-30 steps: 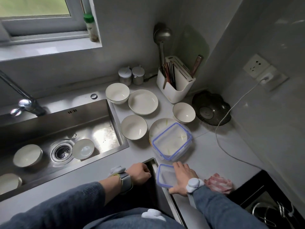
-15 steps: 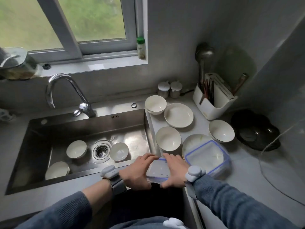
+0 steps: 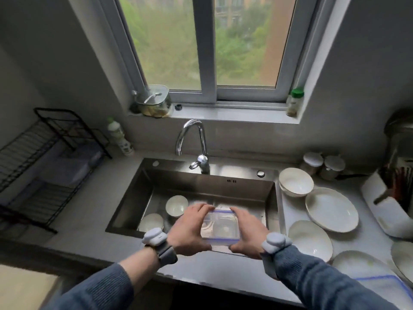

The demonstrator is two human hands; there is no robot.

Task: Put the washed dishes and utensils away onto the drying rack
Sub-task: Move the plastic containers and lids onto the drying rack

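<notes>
A small clear plastic container (image 3: 220, 228) with a blue rim hangs over the front of the steel sink (image 3: 271, 198). My left hand (image 3: 187, 231) grips its left side and my right hand (image 3: 248, 232) grips its right side. The black wire drying rack (image 3: 42, 162) stands on the counter at the far left, with a clear box on its lower shelf. Two white bowls (image 3: 176, 205) lie in the sink basin. White bowls and plates (image 3: 330, 209) sit on the counter right of the sink.
The chrome faucet (image 3: 196, 144) rises behind the sink. A soap bottle (image 3: 119, 137) stands beside the rack. A utensil holder (image 3: 393, 202) and two lidded jars (image 3: 321, 165) are at the right. A larger blue-rimmed container (image 3: 384, 287) sits at the bottom right.
Both hands took hold of the small container and carried it left from the counter to above the sink. My view swung left and up, bringing the rack in.
</notes>
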